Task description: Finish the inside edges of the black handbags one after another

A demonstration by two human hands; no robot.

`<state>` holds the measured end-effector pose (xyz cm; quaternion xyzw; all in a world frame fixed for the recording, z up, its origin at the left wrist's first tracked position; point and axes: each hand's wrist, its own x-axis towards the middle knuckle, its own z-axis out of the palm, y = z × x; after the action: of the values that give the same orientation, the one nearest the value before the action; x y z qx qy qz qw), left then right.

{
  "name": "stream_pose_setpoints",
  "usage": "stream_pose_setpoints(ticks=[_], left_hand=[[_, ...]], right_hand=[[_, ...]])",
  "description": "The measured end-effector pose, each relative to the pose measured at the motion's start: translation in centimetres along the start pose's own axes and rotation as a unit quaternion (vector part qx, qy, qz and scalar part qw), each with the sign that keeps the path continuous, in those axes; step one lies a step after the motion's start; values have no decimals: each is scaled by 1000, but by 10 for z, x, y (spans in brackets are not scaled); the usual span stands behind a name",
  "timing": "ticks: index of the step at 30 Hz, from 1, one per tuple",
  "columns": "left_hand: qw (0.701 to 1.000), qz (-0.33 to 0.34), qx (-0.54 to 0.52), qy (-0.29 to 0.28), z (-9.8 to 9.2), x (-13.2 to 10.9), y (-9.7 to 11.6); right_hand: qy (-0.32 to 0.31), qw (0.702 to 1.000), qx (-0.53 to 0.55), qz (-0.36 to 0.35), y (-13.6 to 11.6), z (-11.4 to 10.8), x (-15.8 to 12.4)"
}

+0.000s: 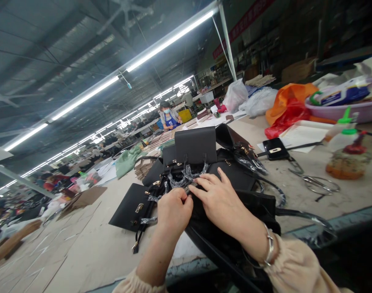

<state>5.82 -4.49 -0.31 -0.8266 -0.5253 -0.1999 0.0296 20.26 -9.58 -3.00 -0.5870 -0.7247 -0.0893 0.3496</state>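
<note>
While the head view shows the left hand (175, 206) with its grip curled closed, any object pinched inside being hidden, the right hand (219, 199) rests beside it with its grip spread. The black bag (261, 205) lies under and beside the right hand, at the near edge of the surface (85, 248). Its body is probably light, smooth and pliable; take hold by the strap (206, 249).

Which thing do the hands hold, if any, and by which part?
It cannot be told for certain: the curled left hand and the right hand come together over a black bag, and any pinched part is hidden.
</note>
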Motion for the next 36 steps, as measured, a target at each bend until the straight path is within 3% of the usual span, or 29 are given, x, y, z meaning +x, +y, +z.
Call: stream_pose_setpoints(ticks=[5, 11, 17, 36], left_hand=[[1000, -1, 7, -4, -1, 0, 1], [1000, 0, -3, -1, -1, 0, 1], [1000, 10, -9, 0, -3, -4, 4], [1000, 12, -24, 3, -1, -4, -1]], right_hand=[[1, 999, -20, 45, 5, -1, -3], [-7, 1000, 11, 17, 0, 2, -1], [17, 995, 12, 95, 9, 3, 4], [54, 990, 18, 131, -2, 11, 13]])
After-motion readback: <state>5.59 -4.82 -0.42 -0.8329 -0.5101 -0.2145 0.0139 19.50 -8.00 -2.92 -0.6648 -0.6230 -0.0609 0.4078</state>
